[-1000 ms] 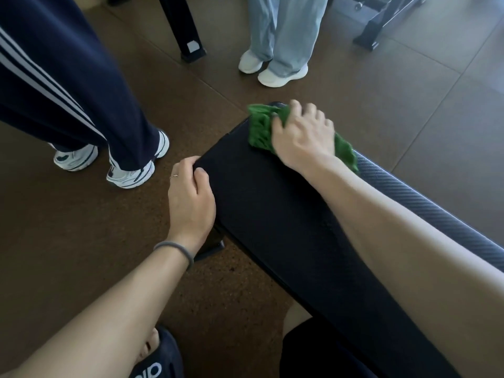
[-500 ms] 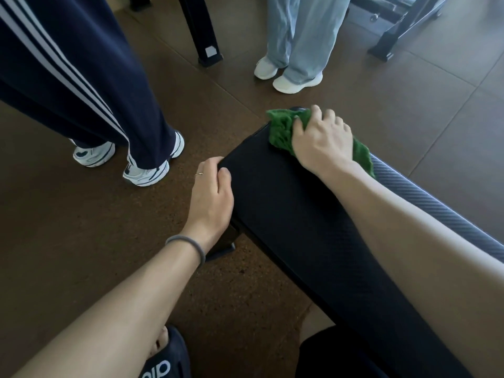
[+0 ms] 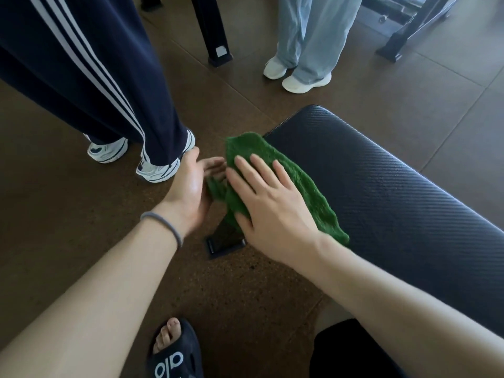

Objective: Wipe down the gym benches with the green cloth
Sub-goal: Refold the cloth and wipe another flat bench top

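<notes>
Your right hand (image 3: 268, 205) lies flat on the green cloth (image 3: 283, 184), fingers straight and spread, pressing it down rather than gripping it. The cloth sits at the left edge of the bench (image 3: 395, 186), near its far end, with part of it hanging over the side. Your left hand (image 3: 192, 186) is open just beside the overhanging part, palm turned toward it, fingers relaxed; whether the fingertips touch the cloth is hard to tell, since they are blurred.

As for progress, you look to be in the middle of wiping this bench. The pad shows no visible streaks or damp marks, so you cannot tell from here which parts are already cleaned. The long stretch of the pad running toward you and to the right is bare of the cloth. The task speaks of benches, and only this one is in view, so others likely remain.

Two people stand close by on the floor (image 3: 81, 241), one in striped trousers (image 3: 103, 77), one in pale jeans (image 3: 313, 36).
</notes>
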`<state>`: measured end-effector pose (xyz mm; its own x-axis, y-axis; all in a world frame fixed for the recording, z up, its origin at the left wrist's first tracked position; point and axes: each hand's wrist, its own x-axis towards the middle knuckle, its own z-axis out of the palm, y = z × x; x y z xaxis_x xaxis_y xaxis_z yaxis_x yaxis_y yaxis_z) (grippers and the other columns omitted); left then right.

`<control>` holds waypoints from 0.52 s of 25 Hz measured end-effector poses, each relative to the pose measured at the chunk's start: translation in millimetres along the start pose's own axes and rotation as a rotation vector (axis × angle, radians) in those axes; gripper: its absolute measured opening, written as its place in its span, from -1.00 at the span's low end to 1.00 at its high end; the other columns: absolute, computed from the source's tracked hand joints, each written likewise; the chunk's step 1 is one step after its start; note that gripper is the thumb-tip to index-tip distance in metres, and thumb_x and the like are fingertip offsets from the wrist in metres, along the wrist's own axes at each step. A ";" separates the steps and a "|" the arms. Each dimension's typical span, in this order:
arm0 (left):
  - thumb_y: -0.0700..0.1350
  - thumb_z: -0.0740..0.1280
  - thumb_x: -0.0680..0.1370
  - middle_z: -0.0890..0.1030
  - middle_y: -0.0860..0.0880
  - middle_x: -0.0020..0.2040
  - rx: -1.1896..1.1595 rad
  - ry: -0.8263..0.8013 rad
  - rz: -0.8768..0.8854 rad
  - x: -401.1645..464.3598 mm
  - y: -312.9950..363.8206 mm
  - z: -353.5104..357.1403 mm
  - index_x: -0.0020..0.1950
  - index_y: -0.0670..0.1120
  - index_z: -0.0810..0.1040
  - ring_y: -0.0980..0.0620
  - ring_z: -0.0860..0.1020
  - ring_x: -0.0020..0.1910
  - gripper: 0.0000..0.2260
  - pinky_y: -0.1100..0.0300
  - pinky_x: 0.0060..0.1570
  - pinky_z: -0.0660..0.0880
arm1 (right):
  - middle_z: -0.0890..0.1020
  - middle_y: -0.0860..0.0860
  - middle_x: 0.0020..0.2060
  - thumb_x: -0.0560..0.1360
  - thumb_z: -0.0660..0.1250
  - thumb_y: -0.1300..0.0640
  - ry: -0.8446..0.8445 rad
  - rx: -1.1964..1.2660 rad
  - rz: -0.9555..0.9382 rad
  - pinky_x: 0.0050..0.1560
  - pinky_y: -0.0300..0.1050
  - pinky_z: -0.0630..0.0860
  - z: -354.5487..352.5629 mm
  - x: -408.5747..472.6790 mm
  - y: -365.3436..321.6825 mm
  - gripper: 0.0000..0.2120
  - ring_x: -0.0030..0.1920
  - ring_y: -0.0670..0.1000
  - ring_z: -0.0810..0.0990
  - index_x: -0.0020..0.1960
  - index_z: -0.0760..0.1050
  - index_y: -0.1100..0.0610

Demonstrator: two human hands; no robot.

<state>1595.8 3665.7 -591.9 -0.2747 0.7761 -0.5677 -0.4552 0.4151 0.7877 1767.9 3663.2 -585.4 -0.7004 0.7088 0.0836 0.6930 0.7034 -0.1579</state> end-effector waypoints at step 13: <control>0.14 -0.09 0.72 0.67 -0.08 0.19 0.164 0.015 0.030 -18.2 -9.5 9.5 0.33 -0.06 0.57 -0.01 0.59 0.22 -0.48 0.07 0.24 0.48 | 0.29 0.15 0.59 0.57 0.35 0.05 -0.022 -0.115 -0.047 0.62 0.19 0.14 3.9 -5.6 -0.8 -0.32 0.62 0.20 0.19 0.61 0.23 0.19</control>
<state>1613.2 3652.1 -586.8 -0.2991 0.7826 -0.5460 -0.3025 0.4649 0.8321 1770.5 3658.4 -589.6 -0.7350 0.6748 0.0668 0.6738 0.7379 -0.0404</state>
